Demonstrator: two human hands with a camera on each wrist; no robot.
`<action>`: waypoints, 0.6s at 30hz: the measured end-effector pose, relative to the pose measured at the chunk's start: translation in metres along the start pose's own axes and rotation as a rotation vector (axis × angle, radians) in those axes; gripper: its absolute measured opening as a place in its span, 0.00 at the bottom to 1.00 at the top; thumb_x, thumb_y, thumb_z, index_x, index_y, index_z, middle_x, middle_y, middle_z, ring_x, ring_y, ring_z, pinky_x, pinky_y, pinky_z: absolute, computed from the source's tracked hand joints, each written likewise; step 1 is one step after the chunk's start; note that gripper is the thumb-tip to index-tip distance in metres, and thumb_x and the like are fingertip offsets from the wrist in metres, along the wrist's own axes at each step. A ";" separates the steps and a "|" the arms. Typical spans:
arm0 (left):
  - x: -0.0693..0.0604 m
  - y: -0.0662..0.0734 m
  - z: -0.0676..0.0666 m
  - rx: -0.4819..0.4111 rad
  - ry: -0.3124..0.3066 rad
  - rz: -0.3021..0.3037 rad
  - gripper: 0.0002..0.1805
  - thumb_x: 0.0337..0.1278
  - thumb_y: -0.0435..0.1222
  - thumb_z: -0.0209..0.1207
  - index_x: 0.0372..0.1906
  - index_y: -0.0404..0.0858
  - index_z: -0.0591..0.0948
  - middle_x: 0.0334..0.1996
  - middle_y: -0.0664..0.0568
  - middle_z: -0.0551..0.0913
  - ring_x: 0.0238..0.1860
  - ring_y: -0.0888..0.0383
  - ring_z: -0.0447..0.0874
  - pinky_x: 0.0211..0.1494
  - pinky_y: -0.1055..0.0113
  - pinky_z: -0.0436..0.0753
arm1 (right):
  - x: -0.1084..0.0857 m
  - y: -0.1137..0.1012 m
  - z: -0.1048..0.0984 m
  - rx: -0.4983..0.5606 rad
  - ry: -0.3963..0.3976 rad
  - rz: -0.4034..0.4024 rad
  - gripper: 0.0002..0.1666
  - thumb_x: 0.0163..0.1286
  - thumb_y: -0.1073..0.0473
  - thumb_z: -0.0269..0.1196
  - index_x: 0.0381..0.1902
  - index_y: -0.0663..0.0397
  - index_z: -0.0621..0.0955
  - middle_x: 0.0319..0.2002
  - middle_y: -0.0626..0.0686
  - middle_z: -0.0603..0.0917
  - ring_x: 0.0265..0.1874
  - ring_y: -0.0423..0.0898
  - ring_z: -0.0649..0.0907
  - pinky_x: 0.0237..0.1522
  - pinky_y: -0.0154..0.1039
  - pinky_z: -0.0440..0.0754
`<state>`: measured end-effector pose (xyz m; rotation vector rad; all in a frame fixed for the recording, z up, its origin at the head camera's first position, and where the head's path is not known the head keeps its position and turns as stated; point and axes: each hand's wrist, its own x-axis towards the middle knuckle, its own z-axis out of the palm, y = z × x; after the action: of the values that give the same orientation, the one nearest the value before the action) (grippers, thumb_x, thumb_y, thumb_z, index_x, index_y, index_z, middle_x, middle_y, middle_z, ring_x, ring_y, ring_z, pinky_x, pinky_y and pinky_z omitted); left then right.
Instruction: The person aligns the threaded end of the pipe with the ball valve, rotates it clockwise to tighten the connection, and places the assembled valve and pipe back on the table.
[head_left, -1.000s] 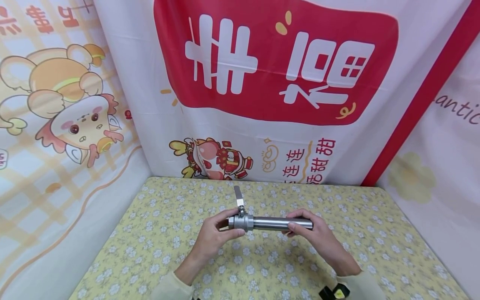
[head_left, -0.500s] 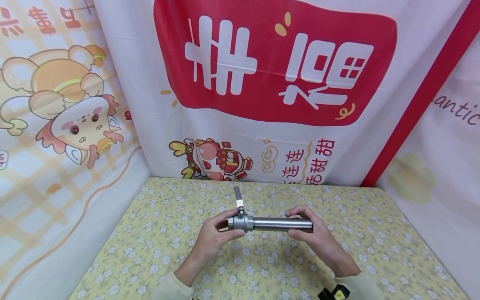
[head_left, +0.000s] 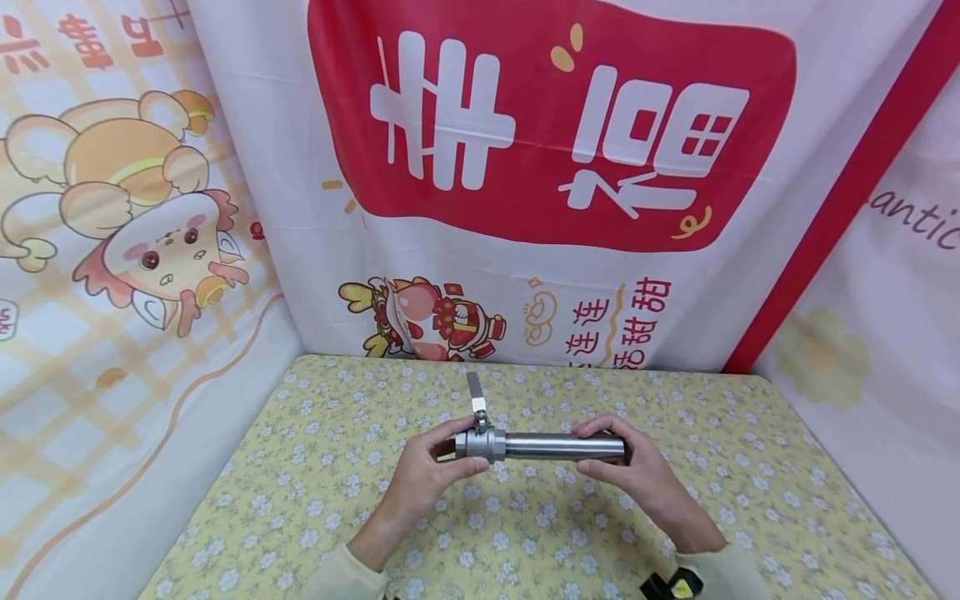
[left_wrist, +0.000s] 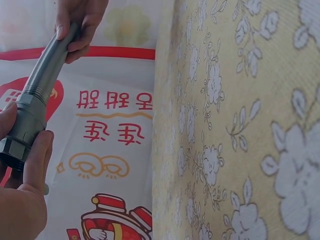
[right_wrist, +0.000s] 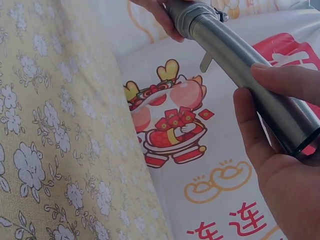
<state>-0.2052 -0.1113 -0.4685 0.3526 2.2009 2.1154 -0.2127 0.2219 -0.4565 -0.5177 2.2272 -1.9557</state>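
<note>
A steel ball valve [head_left: 481, 446] with a flat lever handle [head_left: 477, 393] pointing away is held up over the table. My left hand [head_left: 422, 472] grips its body between thumb and fingers. From its right side runs a smooth steel pipe [head_left: 551, 447], with some thread showing beside the valve's hex end in the left wrist view. My right hand [head_left: 643, 471] holds the pipe near its free end, the thumb [right_wrist: 285, 82] and fingers lying on opposite sides. In the left wrist view, the valve's other opening [left_wrist: 12, 155] faces my left palm.
A yellow flowered cloth [head_left: 315, 500] covers the table beneath both hands. Printed white and red fabric [head_left: 555, 150] hangs behind the table's far edge, with further fabric walls [head_left: 135, 400] at the left and right.
My right thumb and fingers have shifted around the pipe; the thumb, earlier across it, is now at its near side. The left hand and valve stay almost still.
</note>
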 end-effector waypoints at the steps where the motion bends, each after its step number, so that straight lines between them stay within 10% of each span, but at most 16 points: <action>1: 0.000 0.000 0.000 -0.001 0.000 -0.003 0.36 0.59 0.35 0.79 0.73 0.43 0.82 0.68 0.38 0.82 0.56 0.48 0.87 0.53 0.64 0.93 | 0.000 0.000 0.000 -0.012 0.013 0.007 0.25 0.71 0.66 0.75 0.62 0.62 0.79 0.63 0.51 0.82 0.54 0.47 0.88 0.48 0.41 0.92; 18: 0.000 0.003 -0.001 -0.002 0.010 -0.019 0.36 0.60 0.36 0.79 0.73 0.43 0.82 0.69 0.39 0.82 0.56 0.49 0.86 0.52 0.65 0.93 | 0.000 -0.003 0.003 -0.086 0.058 0.014 0.26 0.74 0.60 0.74 0.66 0.60 0.82 0.61 0.54 0.85 0.50 0.45 0.88 0.46 0.39 0.92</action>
<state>-0.2048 -0.1127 -0.4657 0.3202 2.1982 2.1136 -0.2114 0.2187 -0.4542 -0.4601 2.3528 -1.8985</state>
